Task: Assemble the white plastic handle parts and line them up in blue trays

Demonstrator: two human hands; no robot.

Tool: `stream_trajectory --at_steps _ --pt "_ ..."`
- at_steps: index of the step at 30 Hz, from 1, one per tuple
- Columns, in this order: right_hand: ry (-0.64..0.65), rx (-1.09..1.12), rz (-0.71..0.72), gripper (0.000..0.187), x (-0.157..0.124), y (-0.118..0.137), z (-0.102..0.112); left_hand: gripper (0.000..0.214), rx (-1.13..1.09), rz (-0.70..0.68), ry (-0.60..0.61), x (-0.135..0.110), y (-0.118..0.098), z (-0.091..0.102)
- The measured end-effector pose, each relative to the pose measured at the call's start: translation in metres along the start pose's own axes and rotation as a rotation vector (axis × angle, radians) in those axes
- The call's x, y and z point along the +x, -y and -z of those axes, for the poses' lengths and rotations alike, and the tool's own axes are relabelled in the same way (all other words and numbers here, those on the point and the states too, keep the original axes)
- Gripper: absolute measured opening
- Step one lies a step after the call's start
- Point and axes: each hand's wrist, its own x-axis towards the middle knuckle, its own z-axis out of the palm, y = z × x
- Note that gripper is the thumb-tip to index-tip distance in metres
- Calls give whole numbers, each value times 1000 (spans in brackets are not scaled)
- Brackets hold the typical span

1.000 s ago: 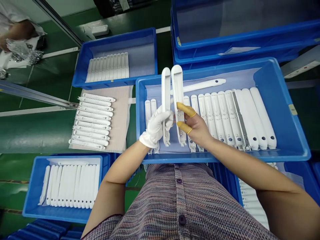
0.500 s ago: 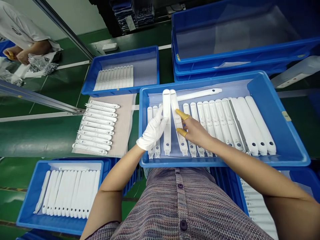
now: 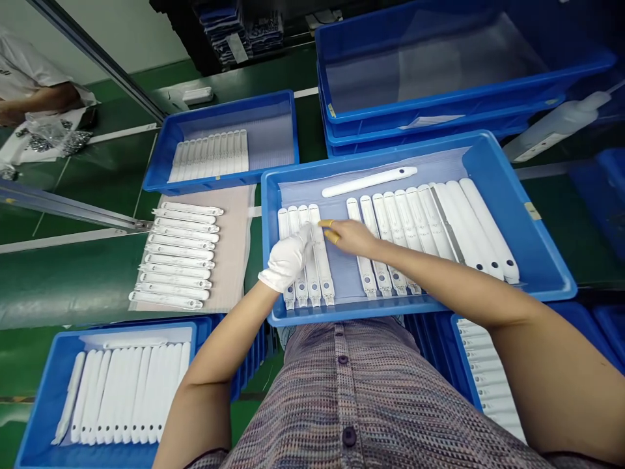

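Observation:
My left hand, in a white glove, lies over a group of long white plastic strips at the left end of a blue tray. Its fingers are stretched out along the strips and hide parts of them. My right hand wears yellow finger cots on two fingers. Those fingertips touch the right edge of the group's rightmost strip near its upper half, apart from each other and not wrapped around it. A second row of white strips fills the tray's right side. One strip lies crosswise at the back.
White strips lie on a pale sheet at left. More strips stand in blue trays behind and at lower left. Stacked blue trays and a clear bottle are at the back right. Another person sits far left.
Two strips that my hands held up now lie flat beside the others at the tray's left end. My right hand has moved left and loosened from its strip. The view has shifted slightly.

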Motion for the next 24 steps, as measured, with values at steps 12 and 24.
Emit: stream_trajectory --at_steps 12,24 --pt "-341 -28 -108 38 36 -70 25 79 771 -177 167 2 -27 -2" --pt "-531 343 267 45 -23 -1 74 51 -1019 100 56 44 -88 -91"
